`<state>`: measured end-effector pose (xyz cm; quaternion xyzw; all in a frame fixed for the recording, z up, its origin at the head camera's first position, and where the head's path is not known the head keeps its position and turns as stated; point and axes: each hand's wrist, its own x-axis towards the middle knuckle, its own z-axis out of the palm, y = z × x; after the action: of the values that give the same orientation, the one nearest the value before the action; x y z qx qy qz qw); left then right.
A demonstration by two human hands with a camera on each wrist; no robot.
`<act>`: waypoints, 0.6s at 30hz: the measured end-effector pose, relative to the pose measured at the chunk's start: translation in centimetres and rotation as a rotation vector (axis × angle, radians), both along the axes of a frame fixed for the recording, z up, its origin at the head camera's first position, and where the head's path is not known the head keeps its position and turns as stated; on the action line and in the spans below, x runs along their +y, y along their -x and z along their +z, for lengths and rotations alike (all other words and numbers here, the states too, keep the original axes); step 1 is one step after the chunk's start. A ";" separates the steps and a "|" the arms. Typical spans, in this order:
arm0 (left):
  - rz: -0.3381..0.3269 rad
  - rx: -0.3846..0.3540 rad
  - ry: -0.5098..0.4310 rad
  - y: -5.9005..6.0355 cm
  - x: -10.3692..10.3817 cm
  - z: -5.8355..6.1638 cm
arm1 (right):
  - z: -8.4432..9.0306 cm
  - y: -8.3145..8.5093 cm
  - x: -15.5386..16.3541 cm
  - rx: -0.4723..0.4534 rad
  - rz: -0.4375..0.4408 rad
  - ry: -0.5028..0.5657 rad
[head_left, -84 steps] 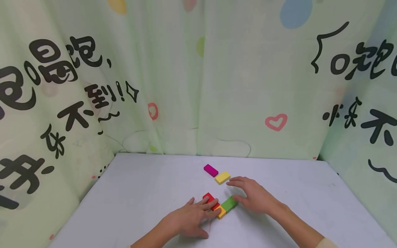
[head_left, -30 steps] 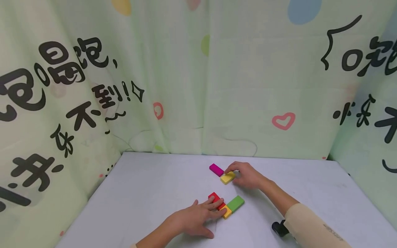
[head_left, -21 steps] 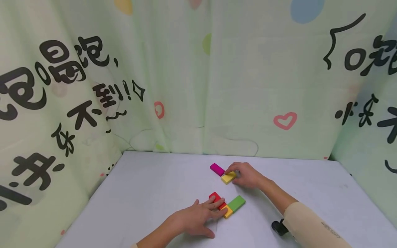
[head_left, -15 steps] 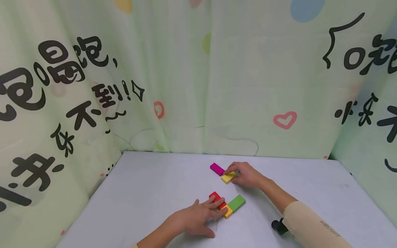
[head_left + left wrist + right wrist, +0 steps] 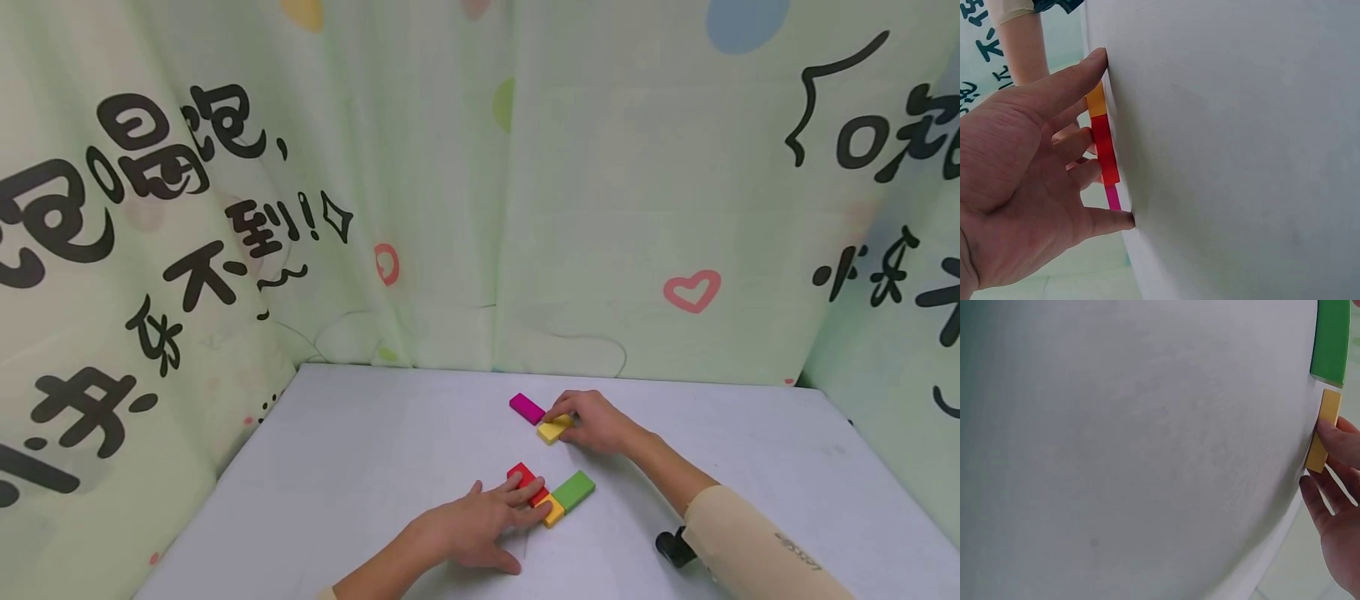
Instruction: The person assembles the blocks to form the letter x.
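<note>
Near the table's front, a red block (image 5: 524,478), an orange block (image 5: 554,511) and a green block (image 5: 575,490) lie flat and touching. My left hand (image 5: 480,523) rests on the table (image 5: 360,467), its straight fingers on the red and orange blocks. The left wrist view shows that hand (image 5: 1022,181) beside the red block (image 5: 1104,150) and orange block (image 5: 1096,103). Farther back, my right hand (image 5: 594,421) pinches a yellow block (image 5: 552,431) next to a magenta block (image 5: 527,408). In the right wrist view its fingers (image 5: 1335,440) hold the yellow block (image 5: 1324,428), below the green block (image 5: 1330,340).
Pale green printed curtains (image 5: 480,208) close off the white table at the back and on both sides. A black device (image 5: 670,547) sits under my right forearm.
My right hand left the green block, reached back to the yellow block and took hold of it. Over the last second both hands have stayed nearly still.
</note>
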<state>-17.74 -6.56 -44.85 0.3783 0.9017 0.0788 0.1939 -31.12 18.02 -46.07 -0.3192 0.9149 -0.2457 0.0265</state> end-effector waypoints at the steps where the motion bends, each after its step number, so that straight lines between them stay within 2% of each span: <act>1: 0.000 0.001 0.000 0.0 0.0 0.0 | 0.0 0.0 0.0 -0.002 -0.003 0.001; 18: 0.005 -0.006 -0.018 0.0 0.1 0.1 | 0.3 -0.5 -0.3 -0.008 -0.041 -0.007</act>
<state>-17.71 -6.51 -44.77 0.3777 0.9013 0.0887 0.1930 -30.64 17.73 -45.73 -0.2991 0.9221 -0.2443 0.0262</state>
